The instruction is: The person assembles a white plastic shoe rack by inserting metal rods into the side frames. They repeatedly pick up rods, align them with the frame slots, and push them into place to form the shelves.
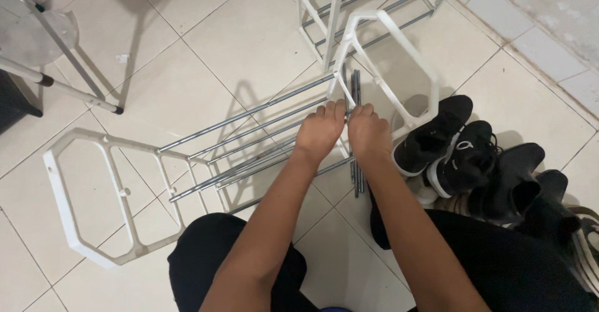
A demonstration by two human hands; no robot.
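Floor of pale square tiles [206,43], grey grout lines, seen from above; person seated or crouched on it, dark-clothed knees at the bottom edge.

Half-built rack lies across the tiles: white plastic octagonal side frame [75,193] flat on the left, several thin chrome metal rods [249,128] running from it up to a second white plastic side frame [399,68] standing tilted on the right. The rods probably hold that frame partly upright.

Both hands meet at the inner edge of the tilted frame, where the rod ends arrive. Left hand [319,131] clenched, knuckles up, on what looks like a rod end at the frame. Right hand [368,130] clenched just beside it, touching the frame edge; what its fingers enclose is hidden. Hands side by side, likely to steady frame and rod against each other.

Loose bundle of spare grey metal rods [356,181] lies on the floor under the right wrist, running away from the viewer.

Second rack section, white frame with chrome bars [362,0], stands behind. Pile of black sneakers with white soles [462,150] crowds the right side, just beside the tilted frame. Grey metal stool legs with black feet [75,81] upper left, well apart.
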